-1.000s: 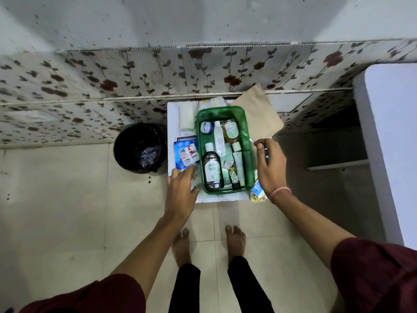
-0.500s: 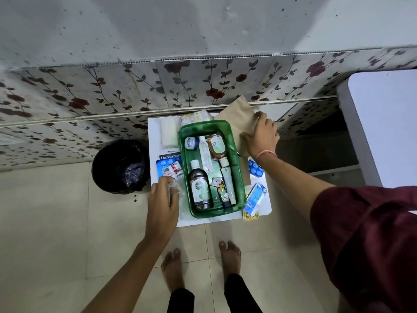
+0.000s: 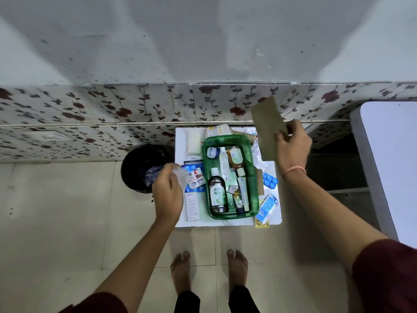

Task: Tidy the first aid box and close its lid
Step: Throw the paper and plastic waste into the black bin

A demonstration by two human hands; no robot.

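An open green first aid box [image 3: 254,195] sits on a small white table [image 3: 274,219] against the tiled wall. Inside lie a dark Dettol bottle [image 3: 217,195], a brown bottle [image 3: 235,158], a small white jar and tubes. My left hand [image 3: 168,193] is left of the box, closed on a crumpled clear plastic wrapper [image 3: 180,176]. My right hand [image 3: 292,144] is raised right of the box, holding a brown paper envelope [image 3: 267,126] lifted above the table. No lid can be made out.
A black waste bin [image 3: 137,168] stands on the floor left of the table, beside my left hand. A Hansaplast pack [image 3: 194,164], blue blister strips [image 3: 269,180], a leaflet and sachets lie around the box. A white surface [image 3: 392,159] stands at right.
My right hand has gripped the brown envelope and lifted it off the table. My left hand has picked up the clear wrapper and moved left toward the bin.
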